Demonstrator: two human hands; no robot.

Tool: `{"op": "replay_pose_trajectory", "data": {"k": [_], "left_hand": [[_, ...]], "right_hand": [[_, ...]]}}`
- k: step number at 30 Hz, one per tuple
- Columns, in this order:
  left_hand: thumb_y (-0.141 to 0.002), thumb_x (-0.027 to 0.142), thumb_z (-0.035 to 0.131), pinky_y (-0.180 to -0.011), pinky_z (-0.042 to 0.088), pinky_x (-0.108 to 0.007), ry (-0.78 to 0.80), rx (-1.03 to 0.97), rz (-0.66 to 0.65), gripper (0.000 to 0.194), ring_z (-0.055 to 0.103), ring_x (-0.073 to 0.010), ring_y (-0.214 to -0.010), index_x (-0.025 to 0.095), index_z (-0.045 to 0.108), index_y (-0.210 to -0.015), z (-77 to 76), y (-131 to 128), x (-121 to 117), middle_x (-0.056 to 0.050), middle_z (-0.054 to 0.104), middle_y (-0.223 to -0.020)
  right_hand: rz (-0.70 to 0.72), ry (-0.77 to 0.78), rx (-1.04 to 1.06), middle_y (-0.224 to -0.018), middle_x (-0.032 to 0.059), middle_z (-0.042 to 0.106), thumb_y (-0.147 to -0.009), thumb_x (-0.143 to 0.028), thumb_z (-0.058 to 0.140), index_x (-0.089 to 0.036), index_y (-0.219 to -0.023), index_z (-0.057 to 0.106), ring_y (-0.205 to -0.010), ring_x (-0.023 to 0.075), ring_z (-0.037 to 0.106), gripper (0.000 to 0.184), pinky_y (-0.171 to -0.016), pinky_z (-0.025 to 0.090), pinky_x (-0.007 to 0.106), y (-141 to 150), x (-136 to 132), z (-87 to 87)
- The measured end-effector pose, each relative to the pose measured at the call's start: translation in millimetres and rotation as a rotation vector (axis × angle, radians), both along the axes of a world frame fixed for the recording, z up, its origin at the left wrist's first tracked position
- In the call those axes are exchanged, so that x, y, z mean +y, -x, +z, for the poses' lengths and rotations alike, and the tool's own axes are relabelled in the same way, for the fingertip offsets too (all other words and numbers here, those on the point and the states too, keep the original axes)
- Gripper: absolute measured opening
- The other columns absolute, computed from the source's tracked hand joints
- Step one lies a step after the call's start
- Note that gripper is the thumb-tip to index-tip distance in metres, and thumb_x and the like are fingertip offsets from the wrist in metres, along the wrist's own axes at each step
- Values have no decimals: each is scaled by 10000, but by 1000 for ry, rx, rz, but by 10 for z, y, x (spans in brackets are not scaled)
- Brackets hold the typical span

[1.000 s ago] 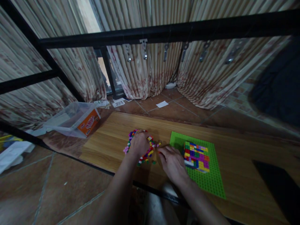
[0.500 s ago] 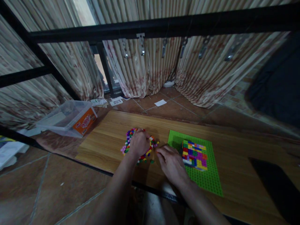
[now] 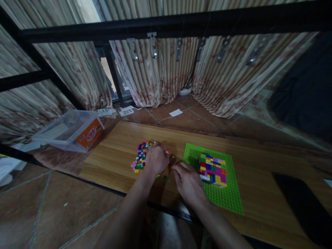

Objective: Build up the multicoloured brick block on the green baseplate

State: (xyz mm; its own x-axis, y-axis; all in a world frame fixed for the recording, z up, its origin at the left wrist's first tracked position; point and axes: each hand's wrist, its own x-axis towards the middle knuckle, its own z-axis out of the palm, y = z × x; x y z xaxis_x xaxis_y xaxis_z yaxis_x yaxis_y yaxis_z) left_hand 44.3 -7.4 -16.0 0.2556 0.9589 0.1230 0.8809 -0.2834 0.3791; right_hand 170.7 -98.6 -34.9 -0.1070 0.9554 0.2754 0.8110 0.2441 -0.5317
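A heap of small colourful toy bricks (image 3: 141, 155) lies on the wooden tabletop. Over its right side is my left hand (image 3: 157, 158), its fingers bent down and mostly hidden behind the back of the hand. My right hand (image 3: 188, 181) is just to the right, thumb and fingers pinched together, with a small reddish spot at the tips that I cannot make out. Beside this hand, a green studded baseplate (image 3: 234, 197) carries a low block built of many-coloured bricks (image 3: 214, 170). A few loose bricks (image 3: 166, 178) lie near the front of the heap.
A clear plastic box (image 3: 70, 129) with an orange label stands on the tiled floor, left of the wooden table (image 3: 103, 159). A flat black object (image 3: 298, 204) rests at the table's right. Behind hang striped curtains (image 3: 145, 76) and a dark metal bar (image 3: 166, 24).
My left hand has shifted slightly right across the heap, uncovering more bricks on its left. My right hand keeps its pinch in nearly the same place. The whole view has shifted a little.
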Motion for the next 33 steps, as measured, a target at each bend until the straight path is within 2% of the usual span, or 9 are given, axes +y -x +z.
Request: {"op": "replay_pose_trajectory", "data": {"k": [5,10,12,16,20,23,27,30,33], "left_hand": [[-751,110,535,-873,447,-323,21,-57,-38,183,622,-224,-923,154,688,-842,1,-15,0,-98,688,-923],[-770,107,523,-749,462,-304,76,-161,-51,157,639,-203,-796,169,650,-837,3,31,18,-65,692,-814],[-790,124,517,-716,463,-287,129,-289,-116,120,633,-181,-741,171,627,-801,22,61,19,-48,679,-775],[-805,150,541,-667,461,-242,305,-639,-331,59,607,-134,-678,162,597,-791,103,102,-27,-11,647,-727],[-782,180,631,-665,441,-211,404,-819,-449,52,575,-108,-701,139,617,-810,218,104,-116,-2,636,-757],[-771,251,687,-642,428,-207,495,-883,-458,142,552,-97,-666,123,635,-800,292,108,-162,1,624,-723],[-752,307,717,-636,441,-219,623,-947,-459,206,579,-112,-671,115,659,-799,316,154,-153,-23,657,-732],[-722,297,742,-641,455,-224,666,-976,-401,212,590,-112,-662,119,670,-810,285,211,-114,-28,676,-742],[-683,276,764,-669,478,-243,672,-963,-290,221,617,-131,-685,115,677,-806,252,252,-82,-41,695,-751]], "right_hand": [[6,15,8,-891,56,657,-926,-135,448,-195,-925,668,-853,205,610,228,-793,474,337,-6,-9,-2],[-19,-26,118,-917,74,665,-924,-136,437,-181,-924,665,-878,206,620,232,-812,485,337,10,5,34],[-85,-64,200,-957,80,673,-920,-153,448,-178,-981,660,-898,204,628,222,-826,488,336,16,15,68],[-261,-75,432,-994,86,679,-898,-260,527,-173,-1081,640,-848,196,641,232,-774,502,328,4,58,134],[-223,-16,728,-888,42,699,-865,-329,581,-194,-961,671,-797,173,641,189,-740,500,296,-28,102,169],[-157,22,899,-746,3,688,-834,-322,613,-196,-847,687,-692,142,618,148,-649,480,253,-36,107,191],[-146,95,1069,-603,-25,640,-777,-323,665,-191,-801,703,-532,111,544,139,-536,443,233,-39,82,202],[-154,108,980,-632,-7,659,-799,-324,644,-195,-823,704,-555,131,573,144,-560,469,258,-45,54,169],[-165,44,568,-793,44,705,-854,-233,570,-199,-853,698,-711,173,642,132,-681,501,298,-37,43,101]]}}
